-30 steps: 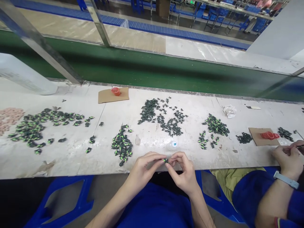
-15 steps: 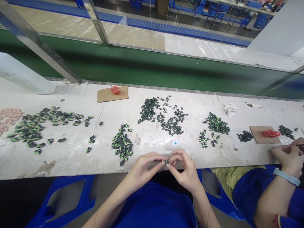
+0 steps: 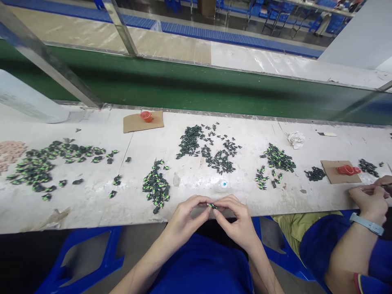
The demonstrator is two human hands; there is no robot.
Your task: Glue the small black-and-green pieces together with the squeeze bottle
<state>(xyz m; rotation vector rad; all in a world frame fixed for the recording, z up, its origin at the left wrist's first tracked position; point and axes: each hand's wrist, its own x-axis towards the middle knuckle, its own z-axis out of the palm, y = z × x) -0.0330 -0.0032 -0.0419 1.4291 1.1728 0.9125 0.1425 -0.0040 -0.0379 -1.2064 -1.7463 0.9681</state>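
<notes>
My left hand [image 3: 187, 218] and my right hand [image 3: 237, 220] meet at the near edge of the white bench [image 3: 92, 204], fingertips pinched together on one small dark piece with green marks [image 3: 212, 206]. A pile of similar green-marked pieces [image 3: 157, 185] lies just left of my hands. A heap of plain dark pieces [image 3: 208, 149] is spread farther back. A small white bottle with a blue tip [image 3: 223, 185] lies right behind my fingers.
More green-marked pieces [image 3: 45, 165] cover the left of the bench, and a smaller pile [image 3: 277, 159] sits to the right. Cardboard with a red cap [image 3: 143, 120] lies at the back. A co-worker's hand [image 3: 369, 198] with a wristband works at far right beside another cardboard [image 3: 339, 173].
My hands have stayed pinched on the small piece, with the fingers shifting slightly. The view has tipped a little. The co-worker's hand has edged left.
</notes>
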